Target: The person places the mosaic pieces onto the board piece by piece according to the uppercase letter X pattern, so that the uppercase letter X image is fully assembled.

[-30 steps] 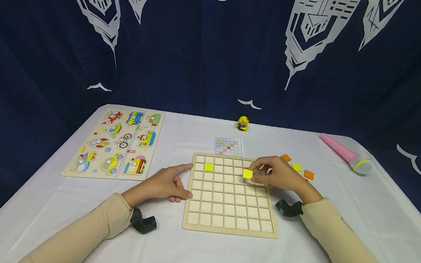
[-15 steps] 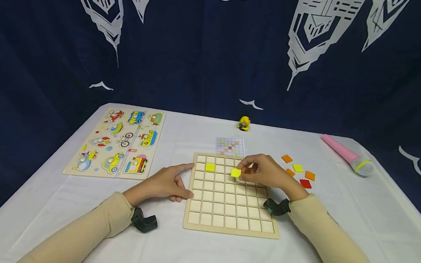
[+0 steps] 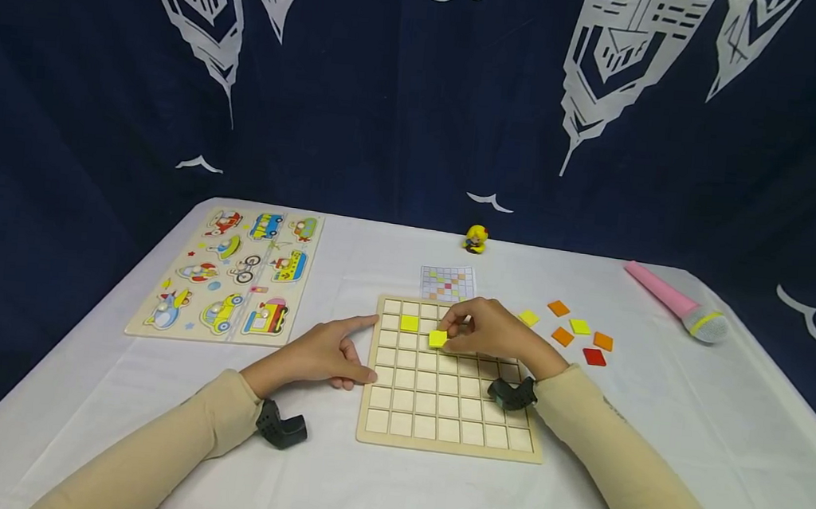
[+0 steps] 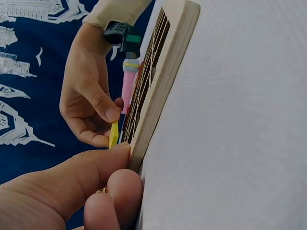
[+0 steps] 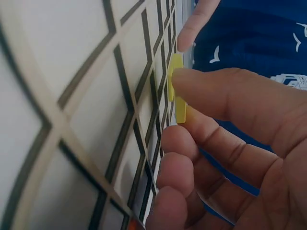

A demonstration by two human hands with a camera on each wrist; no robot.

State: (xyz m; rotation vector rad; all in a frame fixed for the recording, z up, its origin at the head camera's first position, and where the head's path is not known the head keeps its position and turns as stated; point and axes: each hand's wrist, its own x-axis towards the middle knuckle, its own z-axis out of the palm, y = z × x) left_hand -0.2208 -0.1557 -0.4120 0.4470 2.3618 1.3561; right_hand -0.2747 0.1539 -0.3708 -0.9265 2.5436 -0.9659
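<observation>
A wooden grid board (image 3: 450, 450) lies on the white table, with one yellow square tile (image 3: 409, 322) set in a cell of its upper left part. Between thumb and index finger my right hand (image 3: 491, 331) pinches another yellow square tile (image 3: 437, 339), close over the board's upper cells. This held tile (image 5: 181, 112) is tilted edge-on in the right wrist view. My left hand (image 3: 317, 355) touches the board's left edge with thumb and straight index finger; its other fingers are curled below. In the left wrist view, the left thumb rests at the board's corner (image 4: 139, 148).
Loose orange, red and yellow tiles (image 3: 579, 326) lie right of the board. Behind it is a small printed grid card (image 3: 447, 283). A vehicle puzzle board (image 3: 222, 276) lies at left, a pink microphone (image 3: 677, 302) at right, and a yellow-haired figurine (image 3: 475, 239) at the back.
My right hand has moved left across the board with the pinched yellow tile, uncovering loose tiles at right. The left hand stays at the board's left edge.
</observation>
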